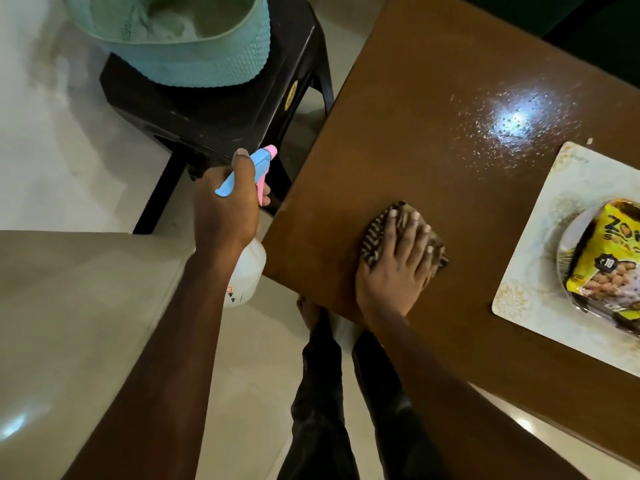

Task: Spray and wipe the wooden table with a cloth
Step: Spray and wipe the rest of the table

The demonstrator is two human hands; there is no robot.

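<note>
Brown table [415,98], cloth [373,237] w/ dark/cream stripes, spray bottle [259,164] blue+pink top, teal basket [194,64], blk stool [214,112]

The wooden table [415,81] bears cloth [375,233], placemat [540,237], spray droplets [485,147].

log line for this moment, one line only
left hand grips spray bottle beside wooden table | right hand presses striped cloth flat on table | droplets unwiped beyond cloth

Teal basket [194,64] sits on a black stool [214,112]; yellow snack packet [606,251] in a bowl [568,233] on a pale placemat [540,209]
</note>
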